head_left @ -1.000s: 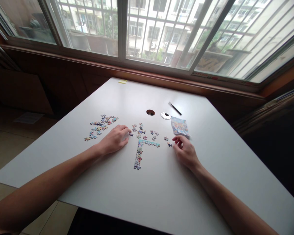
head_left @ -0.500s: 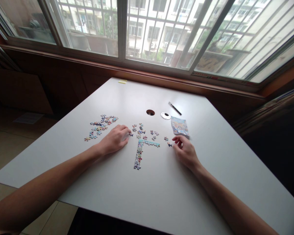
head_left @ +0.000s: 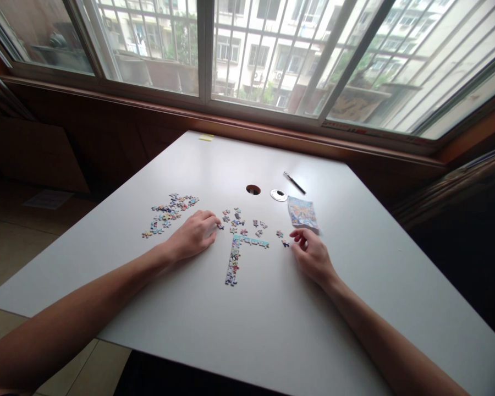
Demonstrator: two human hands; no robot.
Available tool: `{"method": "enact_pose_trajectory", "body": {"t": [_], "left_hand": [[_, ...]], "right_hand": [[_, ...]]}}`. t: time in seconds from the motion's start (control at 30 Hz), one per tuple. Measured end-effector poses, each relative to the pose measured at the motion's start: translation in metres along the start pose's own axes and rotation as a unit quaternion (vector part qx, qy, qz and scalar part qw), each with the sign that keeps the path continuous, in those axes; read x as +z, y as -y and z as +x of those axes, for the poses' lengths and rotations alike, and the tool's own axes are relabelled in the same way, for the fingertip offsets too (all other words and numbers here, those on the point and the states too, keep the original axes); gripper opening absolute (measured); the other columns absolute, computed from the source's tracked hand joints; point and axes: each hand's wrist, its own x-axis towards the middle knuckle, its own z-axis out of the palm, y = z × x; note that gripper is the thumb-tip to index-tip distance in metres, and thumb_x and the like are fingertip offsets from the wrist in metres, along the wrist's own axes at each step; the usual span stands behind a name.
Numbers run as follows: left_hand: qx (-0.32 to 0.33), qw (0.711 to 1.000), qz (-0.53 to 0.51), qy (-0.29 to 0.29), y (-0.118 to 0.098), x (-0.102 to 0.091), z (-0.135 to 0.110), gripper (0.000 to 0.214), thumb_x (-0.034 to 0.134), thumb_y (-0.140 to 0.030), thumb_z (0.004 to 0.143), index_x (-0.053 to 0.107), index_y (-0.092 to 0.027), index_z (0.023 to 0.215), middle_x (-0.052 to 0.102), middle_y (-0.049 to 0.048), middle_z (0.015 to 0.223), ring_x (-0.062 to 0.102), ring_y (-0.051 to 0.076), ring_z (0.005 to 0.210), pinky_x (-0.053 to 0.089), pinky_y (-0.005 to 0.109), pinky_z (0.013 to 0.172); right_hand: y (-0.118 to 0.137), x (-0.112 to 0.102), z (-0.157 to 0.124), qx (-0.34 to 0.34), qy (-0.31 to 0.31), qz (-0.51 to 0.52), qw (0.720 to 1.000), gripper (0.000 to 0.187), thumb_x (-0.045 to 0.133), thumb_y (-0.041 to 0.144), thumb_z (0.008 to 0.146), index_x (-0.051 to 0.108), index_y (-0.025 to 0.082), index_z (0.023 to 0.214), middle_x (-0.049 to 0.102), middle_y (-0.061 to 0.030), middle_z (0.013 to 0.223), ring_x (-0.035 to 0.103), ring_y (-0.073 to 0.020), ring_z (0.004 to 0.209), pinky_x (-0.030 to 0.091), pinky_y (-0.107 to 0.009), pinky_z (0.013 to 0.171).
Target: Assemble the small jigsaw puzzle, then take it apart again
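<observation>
A joined L-shaped strip of puzzle pieces (head_left: 236,254) lies on the white table (head_left: 251,324), between both hands. My left hand (head_left: 193,234) rests on the table with fingers curled, its fingertips touching a loose piece (head_left: 220,225). My right hand (head_left: 312,254) lies curled beside a small loose piece (head_left: 285,243), its fingertips just right of it. Several loose pieces (head_left: 243,221) sit above the strip. A bigger scatter of pieces (head_left: 168,213) lies left of my left hand.
A printed puzzle picture card (head_left: 302,213) lies above my right hand. Behind it are a black pen (head_left: 295,182), a round white cap (head_left: 279,194) and a cable hole (head_left: 253,189). A yellow note (head_left: 206,137) sits at the far edge, below the barred window.
</observation>
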Motion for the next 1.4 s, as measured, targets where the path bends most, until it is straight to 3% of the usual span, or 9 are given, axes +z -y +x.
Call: {"method": "enact_pose_trajectory", "body": {"t": [1.4], "left_hand": [[0.0,1.0,0.001,0.001,0.0002,-0.0001,0.0002,0.02,0.051,-0.023,0.092,0.062,-0.021,0.108,0.062,0.008,0.115,0.054,0.025,0.111,0.045,0.043,0.102]], "right_hand": [[0.0047,-0.0009,-0.0006,0.001,0.0,0.0,1.0,0.021,0.051,0.023,0.074,0.063,0.018,0.091,0.06,-0.0035,0.082,0.053,-0.0164,0.066,0.044,-0.031,0.067]]}}
